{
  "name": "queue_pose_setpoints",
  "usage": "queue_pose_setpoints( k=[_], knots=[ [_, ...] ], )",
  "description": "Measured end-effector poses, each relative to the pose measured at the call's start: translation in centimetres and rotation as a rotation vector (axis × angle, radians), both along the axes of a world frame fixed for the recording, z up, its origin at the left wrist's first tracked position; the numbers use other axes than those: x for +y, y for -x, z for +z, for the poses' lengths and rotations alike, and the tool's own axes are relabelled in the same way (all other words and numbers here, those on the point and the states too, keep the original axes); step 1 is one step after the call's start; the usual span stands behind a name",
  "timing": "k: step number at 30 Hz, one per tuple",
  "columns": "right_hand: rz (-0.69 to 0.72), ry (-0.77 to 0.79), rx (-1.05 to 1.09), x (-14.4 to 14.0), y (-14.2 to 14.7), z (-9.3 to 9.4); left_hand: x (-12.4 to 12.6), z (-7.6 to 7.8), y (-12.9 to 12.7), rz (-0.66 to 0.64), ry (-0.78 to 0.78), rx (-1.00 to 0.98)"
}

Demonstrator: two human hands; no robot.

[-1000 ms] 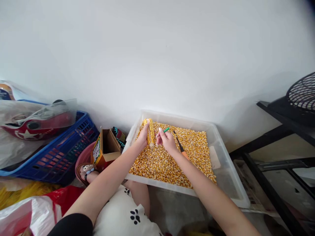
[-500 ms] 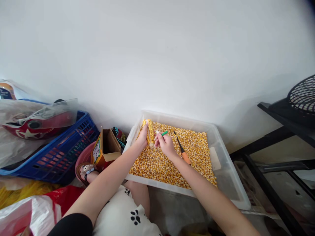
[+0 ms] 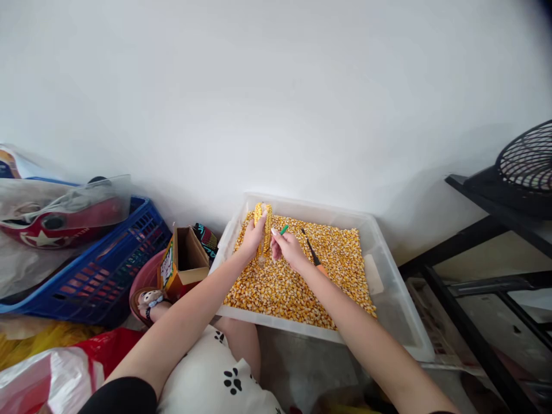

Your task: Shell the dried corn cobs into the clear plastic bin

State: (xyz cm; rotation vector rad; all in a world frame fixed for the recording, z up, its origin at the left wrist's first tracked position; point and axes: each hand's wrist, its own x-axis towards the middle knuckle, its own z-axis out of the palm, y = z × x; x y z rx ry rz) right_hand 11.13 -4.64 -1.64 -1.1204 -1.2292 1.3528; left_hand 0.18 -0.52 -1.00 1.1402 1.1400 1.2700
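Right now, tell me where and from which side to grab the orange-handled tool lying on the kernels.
Take the orange-handled tool by its orange handle, the end nearest the right hand, probably from above. It lies flat on the loose corn kernels, its dark shaft pointing toward the bin's far wall, so the handle is the thicker end.

A blue basket (image 3: pixel 107 270) sits on the floor against the white wall (image 3: pixel 276 86). On the basket lies a clear bag (image 3: pixel 64 204) with something red inside. Right of the basket stands an open cardboard box (image 3: pixel 185 261), touching a pink bowl (image 3: pixel 144 276). Below the basket lies a red and white bag (image 3: pixel 56 374). Far right of the basket stands a black rack (image 3: pixel 487 253) with a fan grille (image 3: pixel 524 167) on top.
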Motion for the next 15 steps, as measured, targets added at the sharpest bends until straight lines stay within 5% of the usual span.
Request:
queue_pose_setpoints(
  k=[6,15],
  knots=[
    [0.038,0.042,-0.085,0.0,0.3,-0.8,0.1,0.2,0.2,0.024,-0.105,0.109],
    [-0.109,-0.058,0.027,-0.4,0.3,0.9,0.7,-0.3,0.4,0.035,0.043,-0.04]
  ],
)
